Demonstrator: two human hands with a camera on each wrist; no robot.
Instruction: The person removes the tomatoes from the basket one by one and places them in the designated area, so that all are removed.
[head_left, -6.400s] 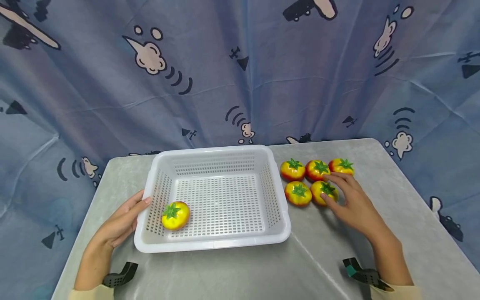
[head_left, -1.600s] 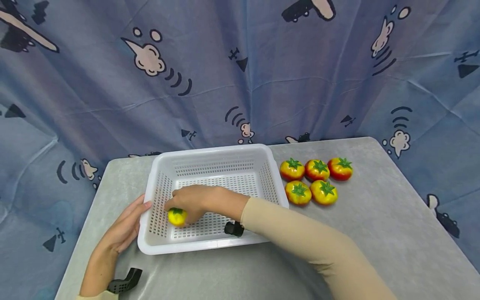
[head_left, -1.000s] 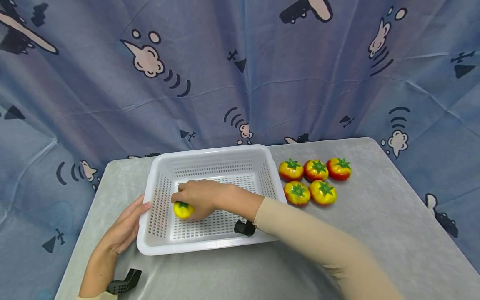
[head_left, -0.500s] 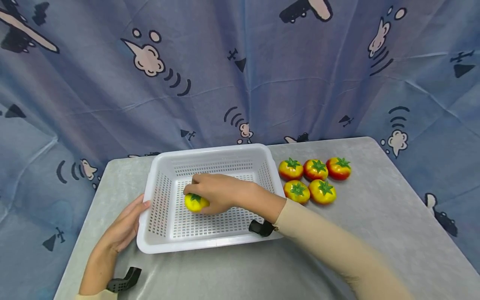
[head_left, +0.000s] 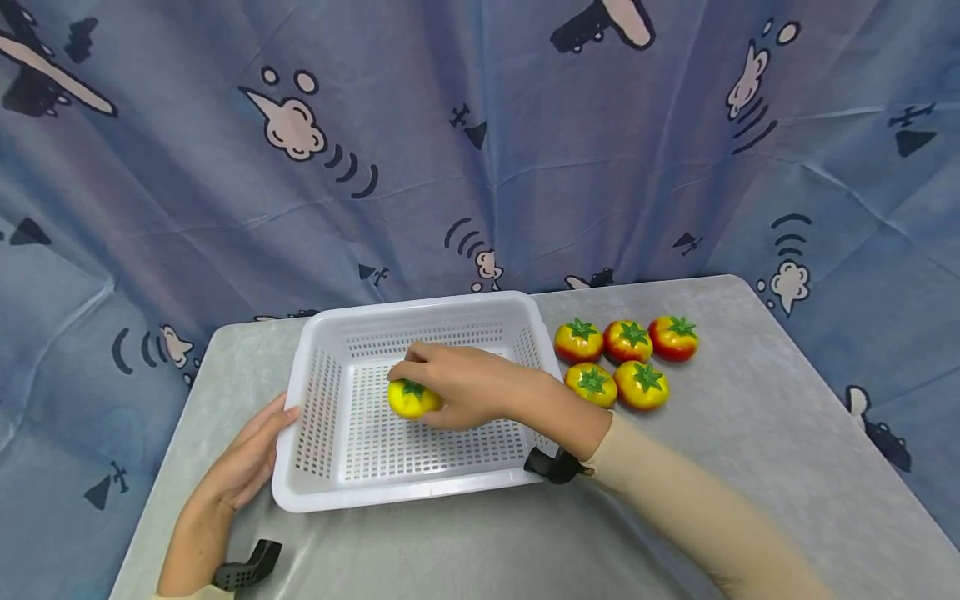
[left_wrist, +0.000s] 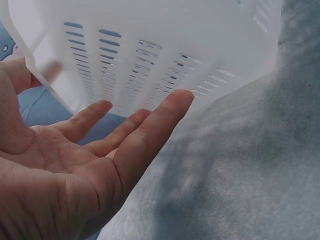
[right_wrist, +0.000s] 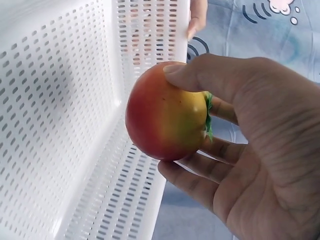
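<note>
In the head view my right hand (head_left: 468,385) holds a yellow-and-red tomato (head_left: 412,400) with a green leafy top, over the floor of the white plastic basket (head_left: 420,493). The right wrist view shows the thumb on one side of the tomato (right_wrist: 167,112) and fingers on the other, with the fruit apart from the basket's mesh. My left hand (head_left: 247,457) grips the basket's left rim. Its thumb lies over the rim and its fingers (left_wrist: 150,137) lie along the outer wall, as the left wrist view shows.
Several more tomatoes sit in two rows just right of the basket, among them a yellow one (head_left: 642,385) and a redder one (head_left: 673,338). Everything stands on a grey table (head_left: 360,554). A blue patterned curtain (head_left: 420,150) hangs behind the table's far edge.
My right hand has gone from the tomatoes on the right into the basket. It has taken hold of the tomato there and carried it rightward. My left hand has stayed at the rim.
</note>
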